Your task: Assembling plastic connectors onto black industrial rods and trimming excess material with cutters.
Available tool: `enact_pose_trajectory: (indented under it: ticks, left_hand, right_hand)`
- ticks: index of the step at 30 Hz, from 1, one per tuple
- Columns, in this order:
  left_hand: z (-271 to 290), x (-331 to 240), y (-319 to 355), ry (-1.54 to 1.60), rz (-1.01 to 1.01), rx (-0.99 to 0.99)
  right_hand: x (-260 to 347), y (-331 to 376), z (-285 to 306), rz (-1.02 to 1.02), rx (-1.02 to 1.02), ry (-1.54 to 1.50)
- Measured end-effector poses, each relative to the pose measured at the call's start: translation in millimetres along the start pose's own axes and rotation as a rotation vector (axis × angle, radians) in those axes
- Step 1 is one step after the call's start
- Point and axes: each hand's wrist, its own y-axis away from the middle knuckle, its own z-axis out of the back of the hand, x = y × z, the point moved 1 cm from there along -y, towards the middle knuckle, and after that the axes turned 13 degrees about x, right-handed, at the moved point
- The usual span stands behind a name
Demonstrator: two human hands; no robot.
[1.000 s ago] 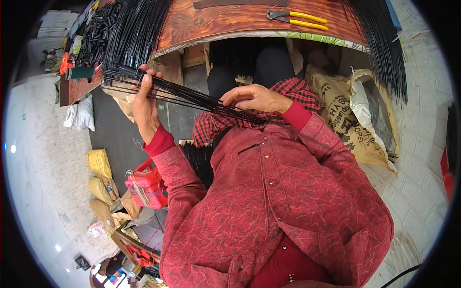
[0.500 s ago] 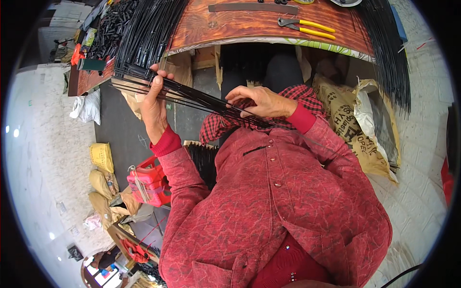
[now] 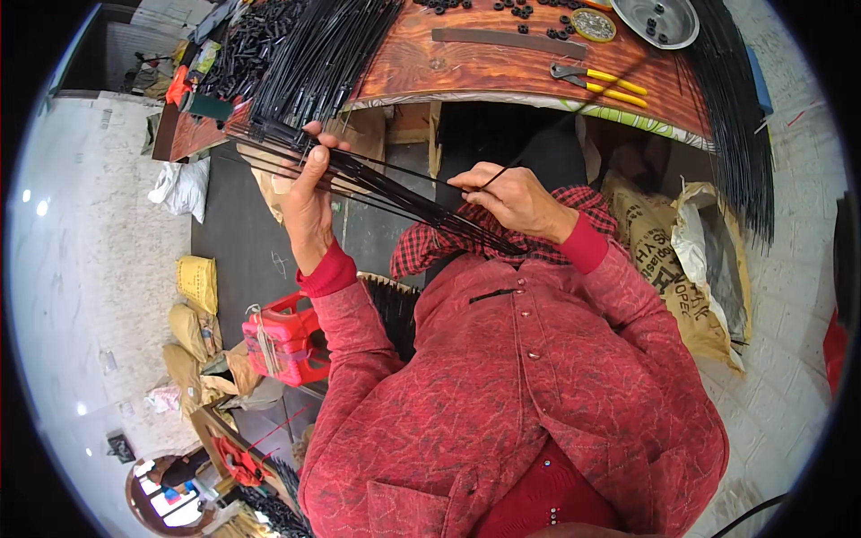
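My left hand [image 3: 309, 202] is closed around a loose bundle of thin black rods [image 3: 404, 199], which slants down to the right toward my lap. Between the fingertips of my right hand [image 3: 525, 199], just above the bundle, is one thin black rod [image 3: 560, 125]. Its free part slopes up to the right, blurred, over the table edge. Past my left hand, a thick pile of similar black rods [image 3: 314, 63] lies on the wooden table [image 3: 404, 72]. A checked red-and-black cloth [image 3: 414, 244] covers my lap under the bundle.
On the table lie end-cutting pliers [image 3: 601, 85] with yellow handles, a flat metal strip [image 3: 511, 41], small black rings [image 3: 556, 34] and a metal bowl [image 3: 668, 40]. More rods [image 3: 740, 134] hang over its right edge. A brown sack [image 3: 664, 251] stands right; a red plastic container [image 3: 287, 341] sits left.
My right hand has lifted slightly off the bundle and now pinches a single rod pointing up to the right. My left hand keeps its hold. The whole view has shifted a little.
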Motion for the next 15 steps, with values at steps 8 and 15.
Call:
enact_pose_trajectory:
  ticks: [8,15]
  left_hand:
    - [-15.6,-25.0,13.4,-0.100,-0.073,-0.026]
    - [-36.1,-28.1,14.0,-0.116,-0.080,0.078]
  right_hand:
    - [38.1,-12.5,15.9,0.127,0.030,0.227]
    - [39.3,-18.6,-23.0,0.024,-0.046,0.298]
